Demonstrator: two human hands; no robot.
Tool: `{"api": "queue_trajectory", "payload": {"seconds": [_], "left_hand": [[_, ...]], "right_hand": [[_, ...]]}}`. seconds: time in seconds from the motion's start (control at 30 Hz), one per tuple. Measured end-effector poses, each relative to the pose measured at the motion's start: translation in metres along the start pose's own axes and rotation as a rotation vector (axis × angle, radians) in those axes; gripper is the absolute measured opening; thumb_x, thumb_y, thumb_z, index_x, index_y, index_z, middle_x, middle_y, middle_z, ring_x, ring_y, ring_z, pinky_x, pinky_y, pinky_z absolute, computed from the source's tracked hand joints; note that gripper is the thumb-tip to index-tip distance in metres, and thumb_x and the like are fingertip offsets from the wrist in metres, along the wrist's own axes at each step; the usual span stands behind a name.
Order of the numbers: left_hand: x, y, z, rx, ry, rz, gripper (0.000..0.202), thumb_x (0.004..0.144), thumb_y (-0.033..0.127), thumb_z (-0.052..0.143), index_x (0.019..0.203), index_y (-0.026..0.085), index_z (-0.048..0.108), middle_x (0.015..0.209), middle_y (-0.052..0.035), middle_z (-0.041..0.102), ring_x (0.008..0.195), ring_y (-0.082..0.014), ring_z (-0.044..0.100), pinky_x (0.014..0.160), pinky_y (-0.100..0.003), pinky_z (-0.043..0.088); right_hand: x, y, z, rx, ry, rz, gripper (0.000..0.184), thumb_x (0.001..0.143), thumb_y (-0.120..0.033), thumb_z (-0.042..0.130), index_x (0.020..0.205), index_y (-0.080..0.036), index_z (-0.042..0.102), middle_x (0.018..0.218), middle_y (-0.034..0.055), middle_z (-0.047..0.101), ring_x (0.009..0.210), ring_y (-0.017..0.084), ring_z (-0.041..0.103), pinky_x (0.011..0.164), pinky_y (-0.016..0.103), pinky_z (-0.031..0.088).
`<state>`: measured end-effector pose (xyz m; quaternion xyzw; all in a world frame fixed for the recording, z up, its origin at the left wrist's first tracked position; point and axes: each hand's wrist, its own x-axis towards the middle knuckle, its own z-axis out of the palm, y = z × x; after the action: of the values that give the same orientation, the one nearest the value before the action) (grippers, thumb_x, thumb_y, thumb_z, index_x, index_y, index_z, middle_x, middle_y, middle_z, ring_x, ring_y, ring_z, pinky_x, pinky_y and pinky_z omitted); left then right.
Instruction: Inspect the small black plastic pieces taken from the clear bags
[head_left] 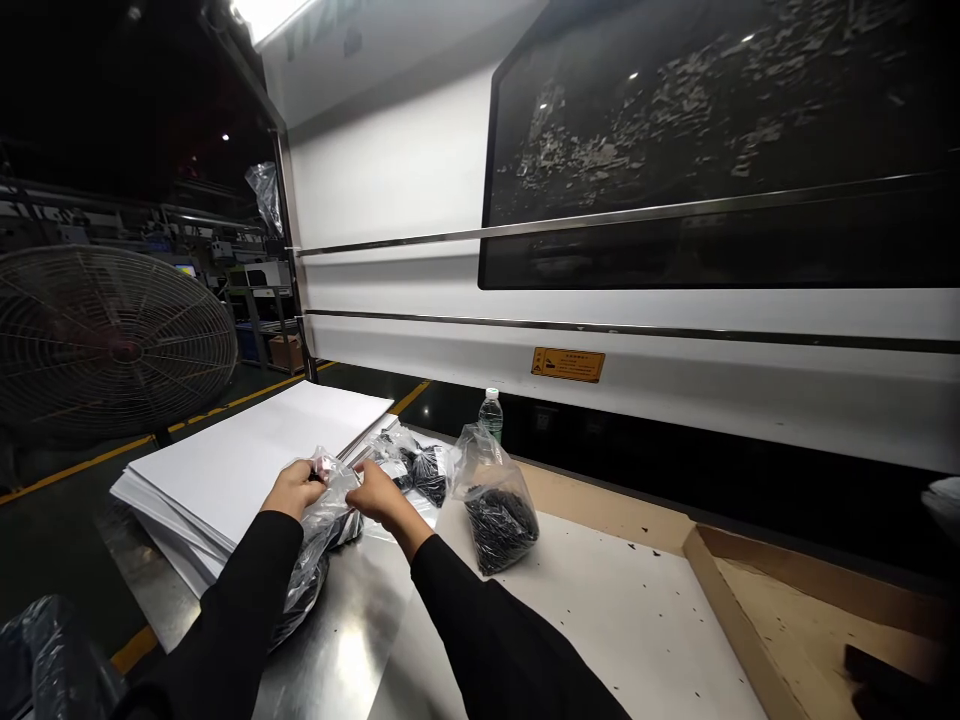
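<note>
My left hand point(294, 487) and my right hand point(377, 493) are both closed on the top of a clear plastic bag point(319, 545) that holds small black parts. The bag hangs down between my forearms onto the shiny metal table point(352, 650). Something small and pinkish shows at my left fingertips. A second clear bag of black parts point(495, 510) stands just right of my right hand. More bags of black parts point(420, 468) lie behind my hands.
A thick stack of white sheets point(247, 455) lies at the left. A water bottle point(490, 413) stands behind the bags. A shallow cardboard tray point(817, 610) sits at the right. A big white machine point(600, 340) fills the background; a large fan point(112, 345) stands at the left.
</note>
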<state>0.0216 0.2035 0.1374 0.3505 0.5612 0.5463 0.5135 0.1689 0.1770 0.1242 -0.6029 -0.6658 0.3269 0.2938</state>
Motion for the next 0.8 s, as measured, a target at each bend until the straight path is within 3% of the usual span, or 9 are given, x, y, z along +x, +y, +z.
{"api": "queue_trajectory", "payload": {"seconds": [0.13,0.3,0.6,0.8], "left_hand": [[0.007,0.001,0.015,0.143,-0.116,-0.141,0.022,0.089,0.029,0.057,0.104,0.014,0.059,0.094,-0.0038,0.063,0.071,-0.0133,0.061,0.059,-0.028,0.054],[0.006,-0.002,0.005,0.313,-0.248,-0.229,0.018,0.088,0.027,0.057,0.1,0.014,0.059,0.088,-0.0021,0.063,0.065,-0.0113,0.06,0.054,-0.025,0.052],[0.007,0.006,0.007,0.361,-0.156,-0.258,0.028,0.087,0.029,0.058,0.111,0.016,0.057,0.108,-0.0063,0.062,0.087,-0.02,0.063,0.072,-0.038,0.055],[0.003,0.012,0.007,0.278,-0.112,-0.198,0.029,0.088,0.031,0.058,0.112,0.016,0.057,0.106,-0.0066,0.062,0.084,-0.0189,0.063,0.07,-0.037,0.056]], "right_hand": [[0.0,0.0,-0.003,0.055,-0.028,0.011,0.028,0.09,-0.03,0.058,0.113,-0.015,0.055,0.091,0.0028,0.062,0.072,0.014,0.061,0.065,0.031,0.054],[0.002,0.003,-0.004,0.107,-0.003,0.027,0.027,0.09,-0.03,0.058,0.112,-0.015,0.055,0.092,0.0032,0.062,0.075,0.015,0.062,0.067,0.032,0.054],[-0.004,0.002,-0.004,0.087,0.052,0.016,0.025,0.091,-0.034,0.057,0.105,-0.014,0.058,0.084,0.0014,0.064,0.069,0.014,0.062,0.065,0.031,0.054],[-0.012,-0.007,-0.012,-0.011,0.174,0.015,0.024,0.091,-0.037,0.055,0.092,-0.014,0.06,0.08,0.0009,0.062,0.071,0.015,0.061,0.069,0.033,0.051]]}}
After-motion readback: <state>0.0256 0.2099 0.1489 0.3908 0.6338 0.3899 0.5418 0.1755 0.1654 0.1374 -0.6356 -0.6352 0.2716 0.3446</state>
